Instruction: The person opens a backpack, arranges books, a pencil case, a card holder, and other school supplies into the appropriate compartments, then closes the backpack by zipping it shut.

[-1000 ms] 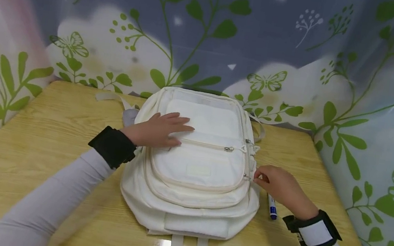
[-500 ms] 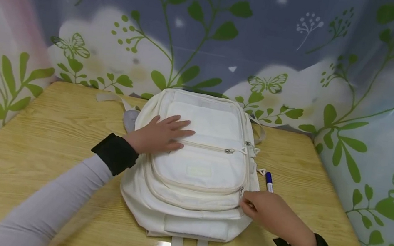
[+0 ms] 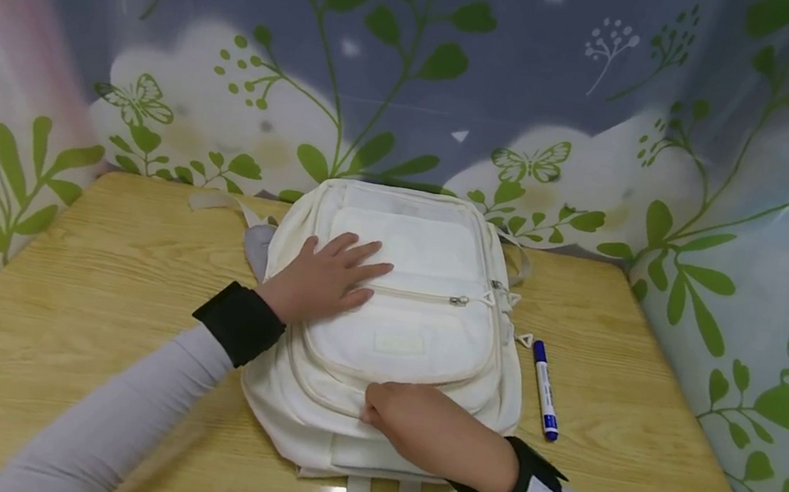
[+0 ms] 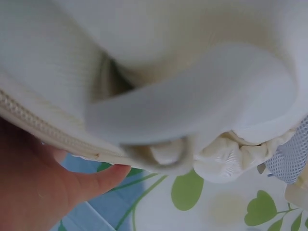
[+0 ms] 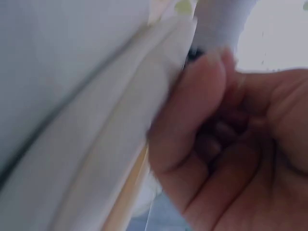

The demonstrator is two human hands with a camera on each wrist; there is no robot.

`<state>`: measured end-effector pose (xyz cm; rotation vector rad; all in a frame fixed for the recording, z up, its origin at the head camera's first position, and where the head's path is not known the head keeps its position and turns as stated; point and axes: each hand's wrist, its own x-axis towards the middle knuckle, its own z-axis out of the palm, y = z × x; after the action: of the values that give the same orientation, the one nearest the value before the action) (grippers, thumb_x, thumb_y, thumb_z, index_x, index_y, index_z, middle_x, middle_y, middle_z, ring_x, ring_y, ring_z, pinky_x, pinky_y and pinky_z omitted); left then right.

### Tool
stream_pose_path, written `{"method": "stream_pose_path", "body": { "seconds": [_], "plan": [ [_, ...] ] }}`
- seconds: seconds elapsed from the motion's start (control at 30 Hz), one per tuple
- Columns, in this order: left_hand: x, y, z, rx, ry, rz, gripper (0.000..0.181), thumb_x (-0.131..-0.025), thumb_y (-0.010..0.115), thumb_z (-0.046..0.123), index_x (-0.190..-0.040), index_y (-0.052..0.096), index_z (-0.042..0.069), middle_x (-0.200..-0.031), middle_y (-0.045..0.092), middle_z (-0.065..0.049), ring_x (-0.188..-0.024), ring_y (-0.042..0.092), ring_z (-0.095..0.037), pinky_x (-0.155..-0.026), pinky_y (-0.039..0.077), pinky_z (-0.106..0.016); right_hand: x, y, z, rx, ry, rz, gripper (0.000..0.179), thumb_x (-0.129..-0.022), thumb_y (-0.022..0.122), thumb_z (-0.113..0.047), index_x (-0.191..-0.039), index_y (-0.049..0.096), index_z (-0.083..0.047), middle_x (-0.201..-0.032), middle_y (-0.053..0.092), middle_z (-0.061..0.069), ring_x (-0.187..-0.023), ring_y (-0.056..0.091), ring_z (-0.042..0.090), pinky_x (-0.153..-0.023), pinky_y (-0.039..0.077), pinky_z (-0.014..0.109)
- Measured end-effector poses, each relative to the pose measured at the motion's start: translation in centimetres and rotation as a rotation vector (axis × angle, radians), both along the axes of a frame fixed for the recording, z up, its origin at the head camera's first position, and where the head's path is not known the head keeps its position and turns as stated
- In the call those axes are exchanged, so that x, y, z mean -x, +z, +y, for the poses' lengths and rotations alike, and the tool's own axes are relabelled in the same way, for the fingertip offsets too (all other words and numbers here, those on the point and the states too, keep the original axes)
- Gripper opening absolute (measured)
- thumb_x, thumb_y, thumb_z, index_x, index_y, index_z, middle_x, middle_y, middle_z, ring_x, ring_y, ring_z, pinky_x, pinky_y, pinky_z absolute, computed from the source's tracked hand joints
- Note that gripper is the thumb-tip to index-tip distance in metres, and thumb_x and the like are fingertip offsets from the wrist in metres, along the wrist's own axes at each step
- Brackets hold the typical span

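Note:
A cream backpack (image 3: 453, 258) lies on the wooden table, its grey top handle toward the front edge. My left hand (image 3: 321, 282) rests spread on the left of its front panel; in the left wrist view its thumb (image 4: 96, 185) lies by the bag's zip edge. My right hand (image 3: 422, 426) is at the lower front pocket's curved edge, thumb and fingers curled together in a pinch. The zipper pull in it is hidden by the fingers, and the right wrist view is blurred. Another zipper pull (image 3: 460, 300) lies on the upper pocket's straight zip.
A blue-capped marker (image 3: 545, 391) lies on the wooden table (image 3: 624, 337) to the right of the bag. A strap (image 3: 219, 200) stretches out at the back left. The leaf-patterned backdrop (image 3: 404, 71) stands behind and along both sides.
My right hand has travelled from the bag's right side down and left along the pocket's zip to its lower middle. The marker is now fully visible. My left hand has stayed nearly in place.

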<state>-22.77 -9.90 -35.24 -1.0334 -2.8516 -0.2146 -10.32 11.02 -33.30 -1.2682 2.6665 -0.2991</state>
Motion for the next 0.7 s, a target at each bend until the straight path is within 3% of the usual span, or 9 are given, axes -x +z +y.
{"method": "stream_pose_path", "body": {
  "seconds": [0.1,0.27,0.4,0.5,0.57,0.7],
  "plan": [
    [0.0,-0.1,-0.1,-0.013,-0.006,-0.012,0.049,-0.099,0.037,0.044,-0.145,0.032,0.03,-0.156,0.022,-0.003,-0.143,0.018,-0.03,-0.105,0.017,-0.067,0.0,-0.2,-1.3,0.017,0.003,0.023,0.019,-0.096,0.051,-0.022,-0.08,0.052,-0.013,-0.066,0.048,-0.009,-0.058,0.043,0.0,-0.056,0.037,0.015],
    [-0.6,0.3,-0.4,-0.045,-0.036,-0.048,0.047,-0.1,0.04,0.037,-0.145,0.035,0.024,-0.155,0.024,-0.006,-0.143,0.017,-0.033,-0.108,0.014,-0.066,0.3,0.3,-1.3,0.086,-0.079,-0.036,0.018,-0.095,0.054,-0.025,-0.079,0.057,-0.017,-0.063,0.046,-0.011,-0.053,0.039,0.0,-0.052,0.035,0.016],
    [-2.4,1.2,-0.3,-0.121,-0.185,0.078,0.035,-0.096,0.052,0.026,-0.129,0.054,0.014,-0.141,0.045,-0.012,-0.131,0.039,-0.032,-0.106,0.029,-0.056,0.1,0.8,-0.4,0.142,-0.145,-0.039,0.019,-0.094,0.056,-0.026,-0.077,0.06,-0.018,-0.059,0.046,-0.013,-0.049,0.038,-0.001,-0.048,0.033,0.017],
    [-4.7,1.8,0.1,-0.22,-0.319,0.126,0.02,-0.093,0.058,0.02,-0.11,0.064,0.011,-0.115,0.058,-0.01,-0.103,0.055,-0.023,-0.091,0.044,-0.037,-0.1,1.0,0.3,0.19,-0.211,-0.071,0.018,-0.094,0.055,-0.025,-0.08,0.062,-0.016,-0.057,0.046,-0.012,-0.047,0.039,-0.001,-0.046,0.033,0.018],
    [-6.4,2.3,0.6,-0.265,-0.355,0.056,0.016,-0.093,0.057,0.019,-0.104,0.066,0.012,-0.098,0.06,-0.003,-0.084,0.054,-0.013,-0.078,0.046,-0.026,-0.2,1.0,0.6,0.231,-0.253,-0.117,0.017,-0.095,0.055,-0.024,-0.083,0.063,-0.014,-0.055,0.047,-0.011,-0.045,0.041,0.0,-0.046,0.034,0.018],
    [-9.2,2.8,1.5,-0.238,-0.304,-0.178,0.02,-0.098,0.049,0.023,-0.103,0.067,0.015,-0.076,0.056,0.008,-0.063,0.044,-0.001,-0.061,0.039,-0.016,-0.5,1.2,0.9,0.316,-0.31,-0.211,0.014,-0.095,0.054,-0.021,-0.091,0.064,-0.012,-0.056,0.053,-0.009,-0.047,0.048,0.002,-0.045,0.036,0.02]
  ]
}}
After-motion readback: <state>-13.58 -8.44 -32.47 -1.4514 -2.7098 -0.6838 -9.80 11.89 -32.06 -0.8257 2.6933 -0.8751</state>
